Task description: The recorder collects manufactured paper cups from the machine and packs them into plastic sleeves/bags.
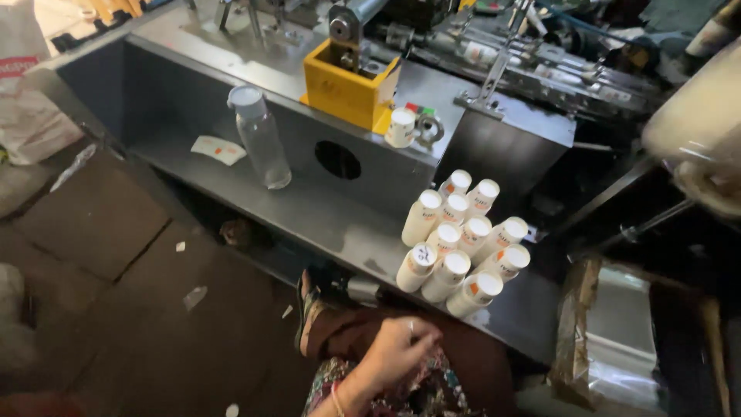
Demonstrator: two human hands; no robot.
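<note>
**One hand low in frame, white cups bunched on the shelf above it**

Across the upper half of the frame: grey metal machine [502, 147], rods and rollers along its top toward the upper right. Below it, running from upper left to lower right: grey shelf [309, 208], with a round hole [337, 160] in the panel behind. Left and lower left: brown floor [116, 232], strewn with small scraps of paper. Far upper left: white bag [27, 100], slumped. Lower right: clear plastic wrap [617, 340], crumpled.

On top of the machine, upper centre: yellow box [343, 89], open at the top, with a metal part standing in it. Just right of it, at the machine's edge: single cup [400, 127], white, apart from the rest.

Right of centre on the shelf: cups [455, 239], some ten white stacks, lying tilted and packed side by side, touching, round ends turned up toward the camera, orange marks on their sides. Left of centre on the shelf: clear bottle [261, 139], upright, capped, well apart from the cups. Just left of the bottle: white paper slip [218, 149], flat on the shelf.

Bottom centre: left hand [401, 351], near the cups but below the shelf edge and not touching them, resting over patterned cloth [417, 390] on the lap. Fingers curled inward; whether anything sits inside the curl cannot be told. On one finger: ring [411, 328]. At the wrist: thin bangle [337, 400]. Right hand out of frame.
</note>
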